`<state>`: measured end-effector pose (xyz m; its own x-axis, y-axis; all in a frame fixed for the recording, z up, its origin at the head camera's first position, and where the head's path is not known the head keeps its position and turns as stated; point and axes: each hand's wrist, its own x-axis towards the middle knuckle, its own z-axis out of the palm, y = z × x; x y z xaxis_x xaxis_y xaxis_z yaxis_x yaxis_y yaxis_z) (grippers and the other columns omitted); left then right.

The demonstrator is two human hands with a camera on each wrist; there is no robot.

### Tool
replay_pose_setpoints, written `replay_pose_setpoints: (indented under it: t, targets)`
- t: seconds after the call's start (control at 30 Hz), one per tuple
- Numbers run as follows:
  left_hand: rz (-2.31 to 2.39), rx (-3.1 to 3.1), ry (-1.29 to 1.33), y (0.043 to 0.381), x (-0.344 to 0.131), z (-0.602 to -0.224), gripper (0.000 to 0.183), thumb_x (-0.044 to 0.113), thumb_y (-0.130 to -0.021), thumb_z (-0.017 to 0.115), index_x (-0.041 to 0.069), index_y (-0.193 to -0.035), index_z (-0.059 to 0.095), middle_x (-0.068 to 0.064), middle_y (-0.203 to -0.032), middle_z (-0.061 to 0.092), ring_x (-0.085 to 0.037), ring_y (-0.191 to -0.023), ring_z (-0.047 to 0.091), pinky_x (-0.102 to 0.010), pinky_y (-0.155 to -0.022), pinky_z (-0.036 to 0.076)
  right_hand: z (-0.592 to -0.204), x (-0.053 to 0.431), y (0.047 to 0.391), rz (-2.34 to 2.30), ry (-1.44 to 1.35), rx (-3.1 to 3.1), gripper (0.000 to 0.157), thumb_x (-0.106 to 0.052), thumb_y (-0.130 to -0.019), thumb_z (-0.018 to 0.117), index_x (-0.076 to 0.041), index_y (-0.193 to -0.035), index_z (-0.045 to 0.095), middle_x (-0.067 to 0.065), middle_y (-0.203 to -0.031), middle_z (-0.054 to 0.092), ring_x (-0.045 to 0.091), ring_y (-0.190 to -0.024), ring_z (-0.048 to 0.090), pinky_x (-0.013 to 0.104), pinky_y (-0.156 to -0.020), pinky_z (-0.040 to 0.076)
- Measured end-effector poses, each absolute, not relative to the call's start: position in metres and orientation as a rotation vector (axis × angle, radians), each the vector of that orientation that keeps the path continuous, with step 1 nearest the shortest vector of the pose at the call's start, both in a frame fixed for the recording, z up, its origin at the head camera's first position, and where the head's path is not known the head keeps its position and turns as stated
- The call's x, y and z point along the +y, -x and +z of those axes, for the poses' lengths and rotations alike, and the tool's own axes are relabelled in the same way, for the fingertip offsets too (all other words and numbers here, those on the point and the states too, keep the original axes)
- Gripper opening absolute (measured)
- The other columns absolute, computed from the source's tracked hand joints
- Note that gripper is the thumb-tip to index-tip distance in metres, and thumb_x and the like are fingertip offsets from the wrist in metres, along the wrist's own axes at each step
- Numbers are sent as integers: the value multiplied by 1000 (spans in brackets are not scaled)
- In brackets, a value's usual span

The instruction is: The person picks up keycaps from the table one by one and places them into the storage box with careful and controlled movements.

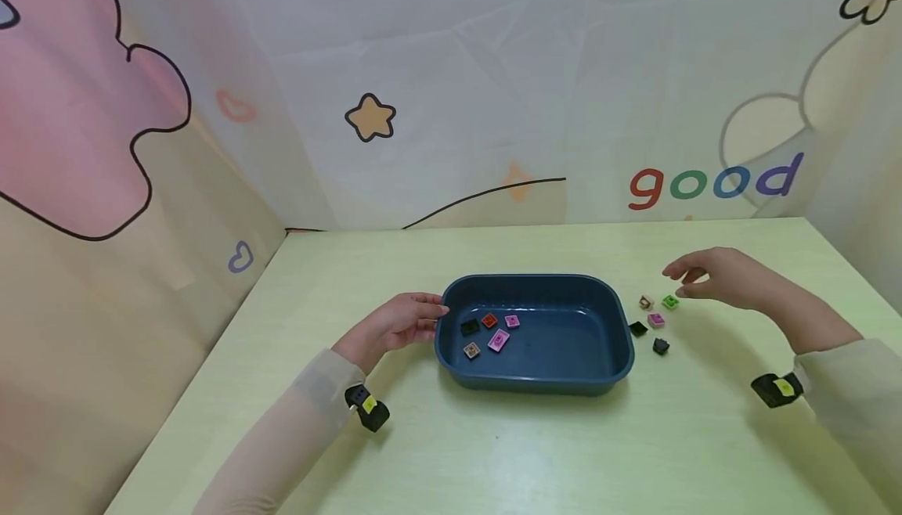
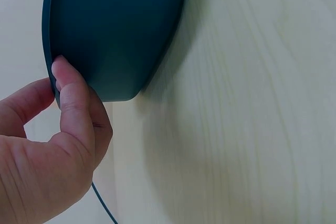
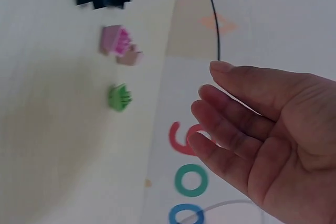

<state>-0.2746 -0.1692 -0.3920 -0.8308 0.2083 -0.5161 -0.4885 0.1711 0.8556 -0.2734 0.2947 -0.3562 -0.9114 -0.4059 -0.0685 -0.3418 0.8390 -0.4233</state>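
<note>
My left hand grips the left rim of a dark blue plastic tub, thumb and fingers at its edge in the left wrist view. Inside the tub, toward its left, lie several small toy bricks: a black one, an orange-red one, a tan one and pink ones. My right hand hovers with loosely bent fingers and nothing in them. Closest to it is a green brick, with a tan brick and a pink brick nearby.
Two black bricks, a flat one by the tub's right wall and a chunkier one, lie on the pale wooden table. A printed curtain hangs behind the table and along its sides.
</note>
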Motion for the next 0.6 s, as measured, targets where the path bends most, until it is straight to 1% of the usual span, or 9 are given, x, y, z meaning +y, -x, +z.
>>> replay_pose_setpoints:
  t: [0.13, 0.27, 0.43, 0.6]
  targets:
    - [1712, 1919, 261, 274, -170, -392, 28, 10, -104, 57, 1, -131, 55, 0, -86, 65, -10, -69, 62, -16, -62, 57, -369, 302, 276, -638, 592, 2854, 38, -5, -92, 71, 11, -125, 63, 30, -117, 69, 44, -106, 68, 54, -87, 60]
    - [1715, 1915, 262, 274, -170, -394, 27, 10, -104, 57, 2, -130, 55, 0, -86, 65, -10, -70, 62, -16, -62, 57, -377, 306, 280, -615, 591, 2864, 37, -3, -91, 71, 11, -124, 64, 30, -117, 69, 45, -106, 67, 55, -88, 59]
    - [1719, 1916, 244, 275, -169, -394, 27, 10, -105, 56, 1, -130, 55, 1, -85, 65, -9, -69, 61, -16, -61, 56, -384, 306, 287, -598, 581, 2844, 35, 2, -89, 70, 11, -122, 64, 32, -118, 68, 50, -109, 64, 58, -90, 58]
    - [1720, 1914, 244, 274, -170, -394, 27, 10, -105, 55, 1, -130, 54, 1, -85, 64, -9, -69, 61, -16, -61, 56, -392, 303, 291, -583, 598, 2822, 34, 8, -87, 69, 12, -121, 64, 33, -118, 68, 50, -108, 64, 58, -92, 58]
